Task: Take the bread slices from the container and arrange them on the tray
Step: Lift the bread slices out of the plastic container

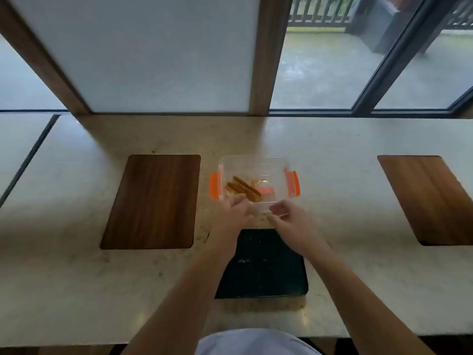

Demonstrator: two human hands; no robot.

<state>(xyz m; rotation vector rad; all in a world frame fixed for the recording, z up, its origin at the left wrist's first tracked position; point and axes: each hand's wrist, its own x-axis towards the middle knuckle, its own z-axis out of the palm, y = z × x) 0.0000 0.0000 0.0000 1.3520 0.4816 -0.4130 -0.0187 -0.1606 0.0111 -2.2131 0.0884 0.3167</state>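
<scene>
Both bare forearms stretched forward over the table [332, 155], converging at the near rim of the container [279, 166]. Left hand [236, 210] reaching over the near left corner, fingers curled down toward the bread slices [244, 191]; blurred, so cannot tell whether the grip has closed on a slice or only hovers at it. Right hand [286, 216] at the near right of the rim, fingers bent and pinched toward the clear wall; contact looks likely, but cannot tell if the grip is clenched on it.

Container: clear plastic, lidless, with orange clips on its left and right sides, sitting on the table just beyond the tray [271, 275]. Slices inside: brown-crusted, standing on edge and leaning together in the near left part, with crumbs and an orange smear on the floor toward the right.

Tray: dark, rectangular, near the table's front edge, directly between the forearms, speckled with pale crumbs, no slice visible on it.

Two wooden boards [153, 201] flat on the table, one to the left, one at far right.
</scene>
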